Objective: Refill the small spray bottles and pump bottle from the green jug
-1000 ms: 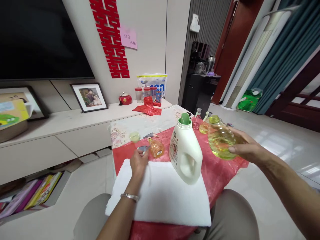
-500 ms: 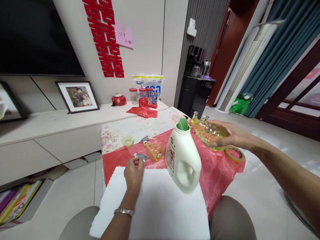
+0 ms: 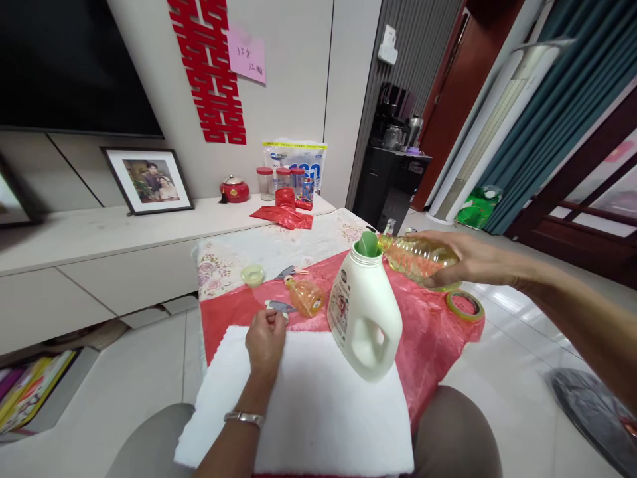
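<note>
My right hand [image 3: 470, 260] grips a clear plastic bottle of yellow liquid [image 3: 415, 257], tipped nearly flat, its mouth at the green funnel [image 3: 369, 243] in the neck of a white jug [image 3: 364, 310]. The jug stands at the far edge of a white foam pad [image 3: 318, 405] on a red cloth [image 3: 428, 332]. My left hand [image 3: 265, 340] rests curled on the pad's far edge, fingertips by a small grey pump head [image 3: 279, 307]. Whether it holds the pump head I cannot make out. A small orange bottle [image 3: 306, 296] lies just beyond.
A roll of tape [image 3: 464, 304] lies on the red cloth at the right. A pale green cap [image 3: 252, 274] and scissors [image 3: 289, 271] sit further back. Behind, a low cabinet [image 3: 99, 232] carries a framed photo [image 3: 147, 180], red teapot [image 3: 234, 189] and jars [image 3: 279, 178].
My right hand has tilted the yellow bottle from upright to nearly horizontal and brought its mouth to the funnel. The tape roll came into view. My left hand barely moved.
</note>
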`<state>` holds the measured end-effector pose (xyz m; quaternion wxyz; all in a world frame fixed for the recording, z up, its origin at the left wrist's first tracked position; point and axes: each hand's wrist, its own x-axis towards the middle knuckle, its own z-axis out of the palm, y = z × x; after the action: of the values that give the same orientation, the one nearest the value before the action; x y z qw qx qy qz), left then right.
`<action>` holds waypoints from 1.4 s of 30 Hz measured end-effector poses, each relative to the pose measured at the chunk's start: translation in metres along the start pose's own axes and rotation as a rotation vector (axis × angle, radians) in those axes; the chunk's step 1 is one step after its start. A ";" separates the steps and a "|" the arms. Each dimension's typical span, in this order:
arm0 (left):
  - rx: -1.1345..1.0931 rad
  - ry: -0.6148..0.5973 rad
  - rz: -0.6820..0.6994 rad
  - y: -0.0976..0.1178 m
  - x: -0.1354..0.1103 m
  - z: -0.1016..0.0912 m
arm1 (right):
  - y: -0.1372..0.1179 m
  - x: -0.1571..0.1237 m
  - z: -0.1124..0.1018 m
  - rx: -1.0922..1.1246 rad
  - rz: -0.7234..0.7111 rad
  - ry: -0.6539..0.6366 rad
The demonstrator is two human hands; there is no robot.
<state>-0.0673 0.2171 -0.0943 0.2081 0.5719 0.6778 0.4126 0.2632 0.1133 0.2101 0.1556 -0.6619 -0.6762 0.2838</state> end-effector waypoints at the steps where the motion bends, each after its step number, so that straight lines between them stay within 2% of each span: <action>1: 0.003 0.000 0.002 0.000 0.000 0.000 | -0.003 -0.001 -0.001 -0.027 0.012 0.000; 6: 0.010 -0.006 0.012 -0.001 -0.001 0.001 | -0.005 -0.001 -0.006 -0.094 0.062 -0.002; 18: 0.030 -0.011 0.022 0.001 -0.002 -0.001 | -0.021 -0.002 -0.014 -0.072 0.094 -0.122; 25: 0.043 -0.015 0.019 0.002 -0.002 -0.001 | -0.044 -0.006 -0.015 -0.119 0.162 -0.090; 30: 0.051 -0.021 0.016 0.002 -0.003 -0.001 | -0.058 -0.008 -0.016 -0.114 0.173 -0.139; 42: 0.057 -0.026 0.026 0.003 -0.003 -0.001 | -0.050 0.003 -0.024 -0.137 0.172 -0.237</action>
<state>-0.0659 0.2143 -0.0921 0.1950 0.5919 0.6790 0.3881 0.2370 0.1221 0.2578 0.0045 -0.6883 -0.6483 0.3255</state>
